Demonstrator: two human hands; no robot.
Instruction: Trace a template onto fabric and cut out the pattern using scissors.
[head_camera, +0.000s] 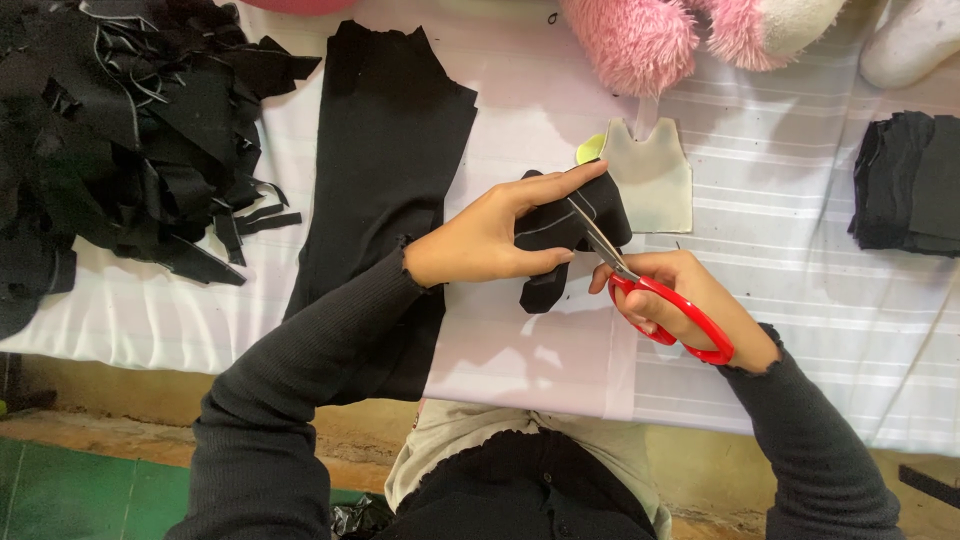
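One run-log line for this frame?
left hand: holds black fabric piece | right hand: red scissors cutting it | beside: cream pattern

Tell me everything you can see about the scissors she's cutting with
The scissors have glossy red loop handles, plastic by the look, and slim silver metal blades. The right hand grips them with fingers through the loops. The blades point up and to the left, slightly parted, and bite into the small black fabric piece that the left hand holds above the white striped cloth. The blade tips are partly hidden against the fabric, near the cream vest-shaped pattern piece.
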